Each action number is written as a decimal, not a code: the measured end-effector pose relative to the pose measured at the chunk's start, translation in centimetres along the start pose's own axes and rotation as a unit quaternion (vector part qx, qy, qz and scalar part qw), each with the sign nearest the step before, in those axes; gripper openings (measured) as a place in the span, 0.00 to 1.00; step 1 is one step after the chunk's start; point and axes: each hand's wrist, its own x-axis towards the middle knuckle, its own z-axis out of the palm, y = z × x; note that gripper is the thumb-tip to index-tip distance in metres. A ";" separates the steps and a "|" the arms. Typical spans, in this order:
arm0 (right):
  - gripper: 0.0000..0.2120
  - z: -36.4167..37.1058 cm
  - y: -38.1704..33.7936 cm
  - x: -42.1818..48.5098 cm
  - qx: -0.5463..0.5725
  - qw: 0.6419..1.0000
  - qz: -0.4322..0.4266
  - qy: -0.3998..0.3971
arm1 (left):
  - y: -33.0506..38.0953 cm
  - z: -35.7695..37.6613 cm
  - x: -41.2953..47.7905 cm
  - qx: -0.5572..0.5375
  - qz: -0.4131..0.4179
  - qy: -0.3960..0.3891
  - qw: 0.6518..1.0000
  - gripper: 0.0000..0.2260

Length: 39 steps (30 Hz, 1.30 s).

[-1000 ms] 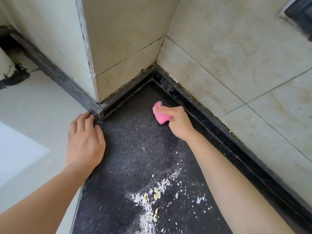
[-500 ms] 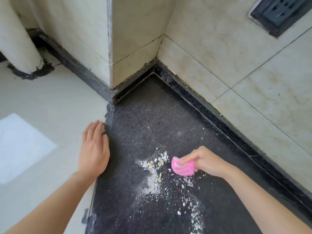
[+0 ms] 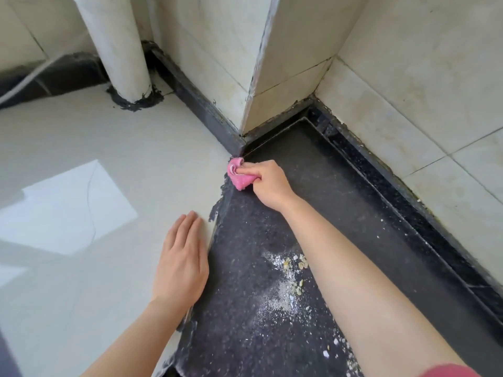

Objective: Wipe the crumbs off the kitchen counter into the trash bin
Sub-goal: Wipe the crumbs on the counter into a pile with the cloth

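My right hand (image 3: 268, 183) was closed around a crumpled pink cloth (image 3: 239, 174), pressing it onto the far left edge of the dark speckled counter (image 3: 353, 213), just below the tiled wall corner (image 3: 250, 104). The cloth was bunched into a small wad, its folds poking out past my fingers. My left hand (image 3: 182, 262) lay open and flat, palm down, along the counter's left edge. The crumbs (image 3: 288, 284), white flakes, yellowish bits and fine pale dust, lay scattered on the counter nearer me, beside my right forearm.
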 end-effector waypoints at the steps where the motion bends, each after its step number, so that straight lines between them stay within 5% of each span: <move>1: 0.26 -0.2 0.4 -1.3 -0.012 0.999 -0.016 -0.030 | 0.1 0.0 0.1 0.003 -0.001 0.000 1.000 0.21; 7: 0.22 -3.0 1.6 -14.0 -0.013 0.987 -0.008 -0.160 | 0.6 -0.5 -0.2 0.015 -0.004 -0.026 1.000 0.23; 13: 0.25 -5.7 4.6 -22.9 -0.007 0.959 0.112 -0.262 | 1.9 -0.8 -1.0 -0.003 -0.047 -0.089 0.995 0.24; 15: 0.24 -7.4 4.4 -22.7 0.051 0.966 0.136 -0.215 | 2.9 -0.7 -2.2 -0.018 -0.060 -0.100 0.993 0.25; 18: 0.06 -9.0 4.1 -19.2 0.148 0.977 0.114 -0.099 | 4.4 -0.1 -4.6 -0.023 -0.065 -0.097 0.993 0.27; 21: 0.14 -8.4 5.3 -13.8 0.177 0.978 0.108 0.027 | 4.4 0.8 -6.2 0.008 -0.042 -0.094 0.995 0.27; 23: 0.13 -6.9 6.4 -10.5 0.076 0.987 0.128 0.056 | 3.9 1.1 -6.3 0.026 -0.025 -0.099 0.994 0.29; 26: 0.28 -4.6 7.2 -8.8 -0.027 0.987 0.156 0.032 | 3.4 1.3 -6.3 0.040 -0.010 -0.105 0.994 0.30; 32: 0.25 -3.8 7.6 -16.8 0.028 0.994 0.072 -0.071 | 3.4 1.1 -6.1 0.051 -0.005 -0.113 0.992 0.29; 39: 0.26 -6.5 7.3 -26.9 0.055 0.963 0.177 -0.195 | 3.6 -0.9 -5.6 0.012 -0.006 -0.169 0.985 0.27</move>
